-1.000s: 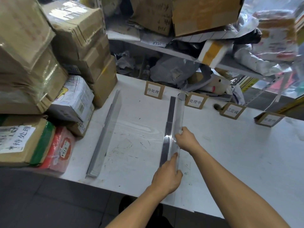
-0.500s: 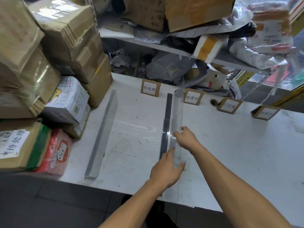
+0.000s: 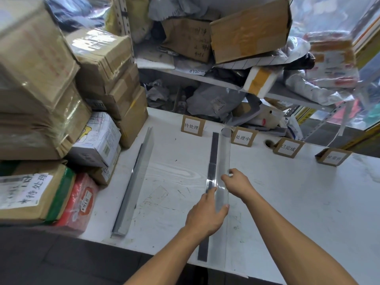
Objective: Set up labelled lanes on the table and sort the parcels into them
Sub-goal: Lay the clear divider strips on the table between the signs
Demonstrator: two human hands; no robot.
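Note:
A long clear plastic divider (image 3: 214, 150) with a dark base strip lies front to back across the white table (image 3: 298, 206). My left hand (image 3: 205, 214) holds its near part, forefinger on the left side and thumb on the right. My right hand (image 3: 237, 182) pinches its upper edge at the middle, fingers curled. A second divider (image 3: 133, 188) lies to the left. Four cardboard label cards stand along the back: the first (image 3: 192, 126), the second (image 3: 243, 137), the third (image 3: 288, 148) and the fourth (image 3: 333, 158). Parcels (image 3: 96, 138) are piled at the left.
Brown cartons (image 3: 37, 83) tower at the left, above a labelled box (image 3: 30, 194) and a red packet (image 3: 80, 202) at the table's front corner. A shelf (image 3: 222, 83) crammed with bags and boxes rises behind the cards. A cable hole (image 3: 268, 143) sits near the third card.
My left thumb has spread to the right side of the divider, where before the hand lay on top. The right hand stays at the strip's middle. The view has shifted slightly.

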